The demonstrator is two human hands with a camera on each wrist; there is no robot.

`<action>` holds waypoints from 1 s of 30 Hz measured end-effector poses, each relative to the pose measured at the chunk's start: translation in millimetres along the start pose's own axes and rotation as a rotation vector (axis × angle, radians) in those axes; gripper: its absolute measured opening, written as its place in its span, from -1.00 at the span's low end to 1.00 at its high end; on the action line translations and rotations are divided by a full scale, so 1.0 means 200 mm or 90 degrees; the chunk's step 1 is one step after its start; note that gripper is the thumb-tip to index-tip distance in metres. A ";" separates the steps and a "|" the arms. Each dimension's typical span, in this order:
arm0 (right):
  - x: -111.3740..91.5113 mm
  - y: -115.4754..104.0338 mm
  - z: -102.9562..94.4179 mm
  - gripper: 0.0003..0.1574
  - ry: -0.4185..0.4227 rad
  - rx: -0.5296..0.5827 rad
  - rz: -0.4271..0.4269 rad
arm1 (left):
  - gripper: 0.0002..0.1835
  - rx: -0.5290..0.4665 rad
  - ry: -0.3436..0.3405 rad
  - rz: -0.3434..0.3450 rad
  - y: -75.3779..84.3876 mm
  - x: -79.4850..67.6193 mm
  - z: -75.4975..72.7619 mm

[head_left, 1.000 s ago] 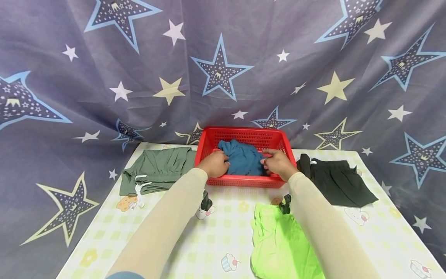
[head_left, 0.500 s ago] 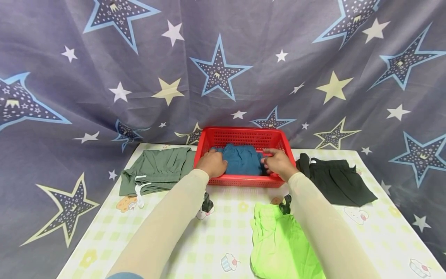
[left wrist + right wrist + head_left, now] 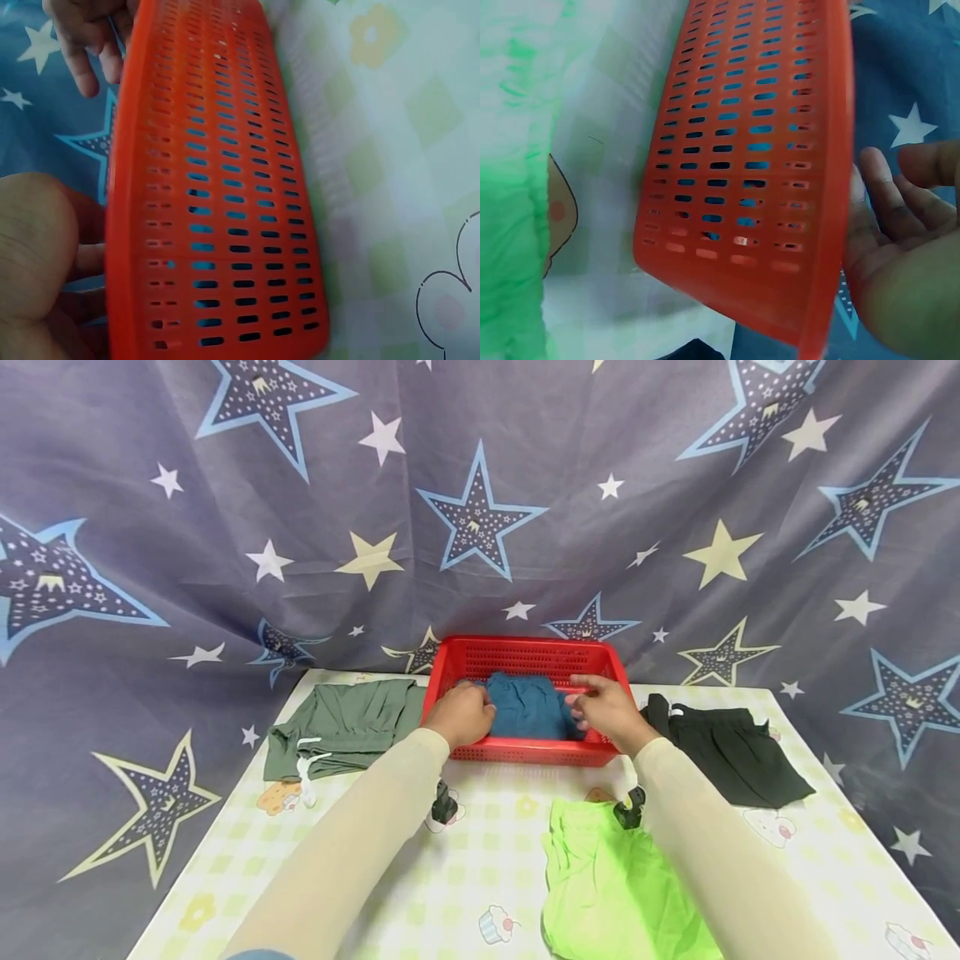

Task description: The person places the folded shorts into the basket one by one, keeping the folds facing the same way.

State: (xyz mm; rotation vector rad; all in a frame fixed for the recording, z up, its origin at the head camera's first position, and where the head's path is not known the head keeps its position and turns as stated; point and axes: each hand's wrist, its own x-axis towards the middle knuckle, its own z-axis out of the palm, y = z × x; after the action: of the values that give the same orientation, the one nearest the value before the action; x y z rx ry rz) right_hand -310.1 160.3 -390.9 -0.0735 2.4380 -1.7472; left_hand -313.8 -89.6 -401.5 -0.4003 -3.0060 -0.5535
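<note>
A folded dark-blue garment (image 3: pixel 528 706) lies inside the red perforated basket (image 3: pixel 525 750). My left hand (image 3: pixel 461 713) reaches over the basket's front-left rim, down at the garment's left end; its fingertips are hidden from the head view, and I cannot tell whether they grip the cloth. At the right end, my right hand (image 3: pixel 603 710) hovers inside the basket with fingers loosely extended, beside the garment's edge. The right wrist view shows the right hand (image 3: pixel 900 225) behind the basket rim, fingers apart and nothing between them.
Folded olive-green shorts (image 3: pixel 360 718) with white drawstrings lie left of the basket. Black shorts (image 3: pixel 735 752) lie on the right. A neon-green garment (image 3: pixel 600 885) is spread in front, partly under the right forearm. A starry curtain (image 3: pixel 480 593) hangs behind the table.
My left hand has moved further in over the garment's left end, and the bunched blue cloth now lies flatter. My right hand has shifted slightly and stays near the right end.
</note>
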 end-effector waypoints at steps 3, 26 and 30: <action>-0.04 -0.02 -0.02 -0.43 0.005 0.007 -0.019 | -0.68 0.001 0.000 0.010 0.02 -0.02 -0.01; -0.33 0.03 -0.17 -0.44 0.030 0.006 -0.078 | -0.70 0.002 0.084 0.156 0.13 -0.27 -0.05; -0.38 0.04 -0.20 -0.47 0.039 0.000 -0.088 | -0.72 0.005 0.143 0.229 0.13 -0.34 -0.04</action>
State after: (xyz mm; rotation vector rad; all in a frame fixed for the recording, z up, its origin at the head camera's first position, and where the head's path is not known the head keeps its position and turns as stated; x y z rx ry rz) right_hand -240.6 209.5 -379.9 -0.1968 2.5320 -1.8312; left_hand -241.9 -84.6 -391.8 -0.7986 -2.6343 -0.5129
